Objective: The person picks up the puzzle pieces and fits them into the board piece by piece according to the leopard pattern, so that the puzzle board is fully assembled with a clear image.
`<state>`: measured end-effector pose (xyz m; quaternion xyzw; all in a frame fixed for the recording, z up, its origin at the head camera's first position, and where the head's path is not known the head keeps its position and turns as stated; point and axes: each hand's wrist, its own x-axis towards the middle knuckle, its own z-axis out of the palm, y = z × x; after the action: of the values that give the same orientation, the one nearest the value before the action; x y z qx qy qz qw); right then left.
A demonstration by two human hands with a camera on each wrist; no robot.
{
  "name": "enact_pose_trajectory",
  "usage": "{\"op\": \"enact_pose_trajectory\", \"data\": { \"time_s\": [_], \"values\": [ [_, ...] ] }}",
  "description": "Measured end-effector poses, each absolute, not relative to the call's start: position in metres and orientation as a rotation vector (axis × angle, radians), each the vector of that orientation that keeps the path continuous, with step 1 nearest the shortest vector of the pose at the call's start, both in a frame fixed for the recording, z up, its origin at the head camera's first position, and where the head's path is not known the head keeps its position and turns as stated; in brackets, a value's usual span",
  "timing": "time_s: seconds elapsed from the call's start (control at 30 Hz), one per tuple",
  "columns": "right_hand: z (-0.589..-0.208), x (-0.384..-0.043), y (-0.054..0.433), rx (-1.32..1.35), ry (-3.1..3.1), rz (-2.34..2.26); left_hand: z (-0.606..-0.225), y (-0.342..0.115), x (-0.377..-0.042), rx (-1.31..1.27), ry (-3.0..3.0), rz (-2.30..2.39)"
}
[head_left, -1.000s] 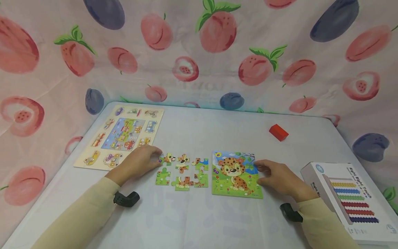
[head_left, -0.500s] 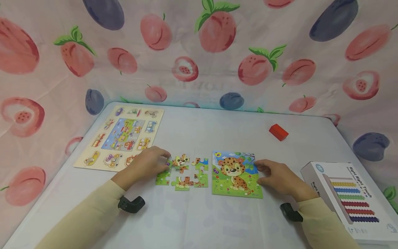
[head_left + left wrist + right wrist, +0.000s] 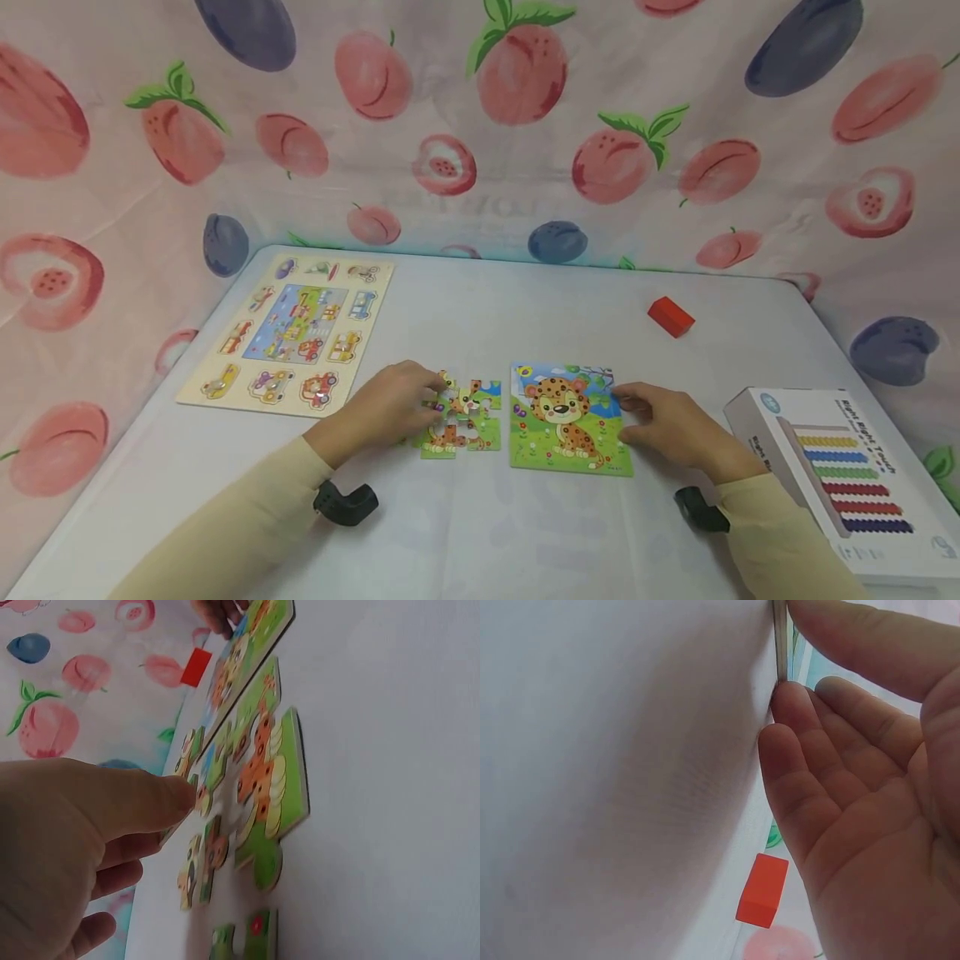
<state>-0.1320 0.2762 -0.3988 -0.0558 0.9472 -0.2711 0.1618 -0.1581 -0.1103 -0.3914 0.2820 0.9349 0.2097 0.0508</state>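
My left hand [image 3: 393, 404] pinches a jigsaw piece [image 3: 172, 831] between thumb and fingers, over the loose pieces at the middle of the table. Under and beside it lie several green jigsaw pieces with orange leopard parts, among them one with paws [image 3: 262, 772]; the hand partly hides them in the head view. Just right of them is a square picture board [image 3: 570, 421] showing a sitting spotted leopard. Against its right edge rest the thumb and fingertips of my right hand [image 3: 678, 429], spread apart along that edge.
A wooden vehicle puzzle board [image 3: 281, 333] lies at the back left. A red block [image 3: 671, 317] sits at the back right. On the right stands a white box [image 3: 840, 483] picturing coloured bead rows. A fruit-printed cloth [image 3: 450, 108] rises behind the table.
My left hand has moved right from the left end of the loose pieces, carrying a jigsaw piece across them. The right hand has stayed at the picture board's edge.
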Motion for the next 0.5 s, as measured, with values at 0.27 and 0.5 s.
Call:
{"op": "enact_pose_trajectory", "data": {
  "time_s": [0.27, 0.5],
  "values": [
    [-0.397, -0.132, 0.275, -0.167, 2.706, -0.774, -0.393, -0.091, -0.152, 0.912, 2.827, 0.653],
    [-0.397, -0.132, 0.275, -0.157, 2.705, -0.767, -0.398, -0.08, -0.151, 1.008, 2.813, 0.679]
  ]
}}
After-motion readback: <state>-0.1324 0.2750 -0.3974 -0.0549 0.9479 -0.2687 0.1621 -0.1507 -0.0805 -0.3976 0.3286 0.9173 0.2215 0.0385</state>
